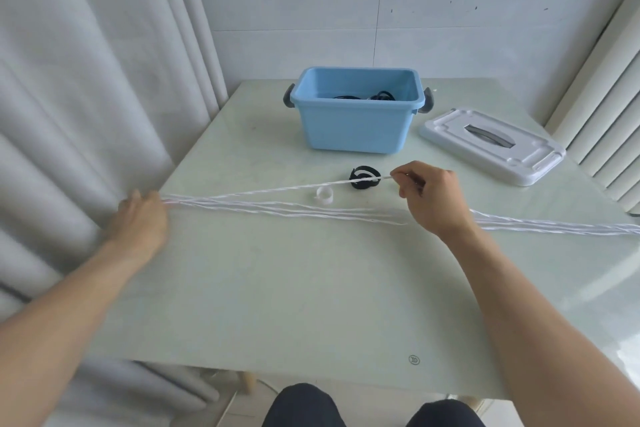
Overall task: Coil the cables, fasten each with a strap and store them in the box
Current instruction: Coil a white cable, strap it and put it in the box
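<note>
A white cable (277,210) lies folded lengthwise across the counter (277,288). Left hand (140,218) grips its bend; right hand (427,194) fingers pinch the loose end.

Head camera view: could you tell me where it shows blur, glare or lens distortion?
In the head view, the left hand gripping the white cable is motion-blurred, and the right hand pinching it is sharper; the blue box and lid are crisp; the glossy table carries soft sheen at right; wide-angle bending curves the curtain.
</note>
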`<act>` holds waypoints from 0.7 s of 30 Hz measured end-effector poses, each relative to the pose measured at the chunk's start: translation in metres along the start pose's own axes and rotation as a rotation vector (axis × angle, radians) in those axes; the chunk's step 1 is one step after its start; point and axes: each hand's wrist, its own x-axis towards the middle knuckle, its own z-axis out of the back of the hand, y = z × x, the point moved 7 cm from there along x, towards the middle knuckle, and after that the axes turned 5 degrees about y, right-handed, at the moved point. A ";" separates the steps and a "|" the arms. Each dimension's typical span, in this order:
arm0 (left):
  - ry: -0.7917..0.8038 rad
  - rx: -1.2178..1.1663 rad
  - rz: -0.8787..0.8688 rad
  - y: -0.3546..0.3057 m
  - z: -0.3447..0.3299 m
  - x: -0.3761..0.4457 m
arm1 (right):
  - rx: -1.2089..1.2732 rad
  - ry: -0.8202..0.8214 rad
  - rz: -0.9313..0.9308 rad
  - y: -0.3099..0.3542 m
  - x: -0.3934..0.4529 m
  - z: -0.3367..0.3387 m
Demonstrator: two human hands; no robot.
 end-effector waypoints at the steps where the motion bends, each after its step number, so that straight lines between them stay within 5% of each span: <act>1: 0.069 0.019 0.035 0.007 0.000 -0.002 | 0.006 0.004 0.006 0.001 -0.002 -0.002; 10: 0.221 0.251 0.019 0.000 0.027 -0.036 | -0.119 -0.134 0.097 0.026 -0.014 -0.011; 15: 0.223 0.364 -0.074 -0.013 0.039 -0.052 | -0.243 0.029 0.172 0.051 -0.033 -0.034; 21: 0.596 0.425 0.039 0.004 0.023 -0.083 | -0.273 0.160 0.173 0.053 -0.073 -0.036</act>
